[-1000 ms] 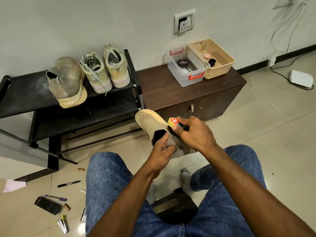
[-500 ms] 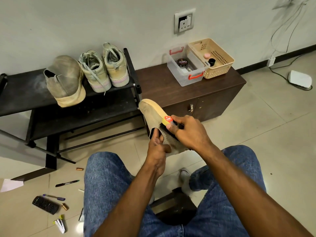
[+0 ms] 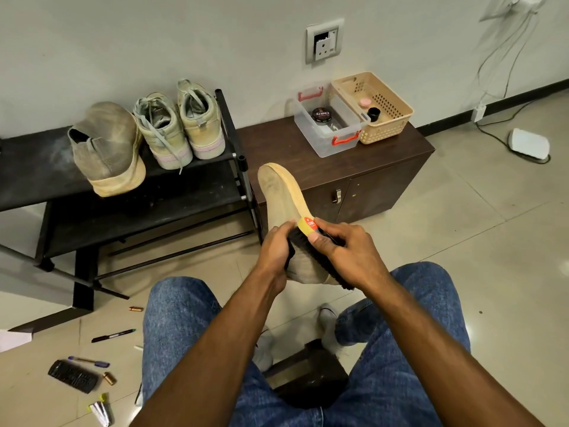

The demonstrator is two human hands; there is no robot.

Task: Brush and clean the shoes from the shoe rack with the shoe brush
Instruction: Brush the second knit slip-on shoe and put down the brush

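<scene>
My left hand (image 3: 275,252) grips the heel end of a tan suede shoe (image 3: 281,197), held in the air above my knees with its toe pointing away and the sole edge turned right. My right hand (image 3: 345,252) grips a shoe brush (image 3: 308,238) with a yellow handle, a red label and black bristles, which lie against the shoe's upper near the ankle. On the black shoe rack (image 3: 37,167) the matching tan shoe (image 3: 106,149) stands beside a pair of pale green sneakers (image 3: 178,124).
A dark wooden cabinet (image 3: 378,167) right of the rack carries a clear box (image 3: 326,143) with a polish tin and a beige basket (image 3: 385,118). Pens, batteries and a black remote (image 3: 74,375) lie on the floor at left. A dark stool (image 3: 308,374) sits between my legs.
The shoe has tipped up, its toe now pointing away and higher. My right hand has drawn the brush back along the upper toward the ankle.
</scene>
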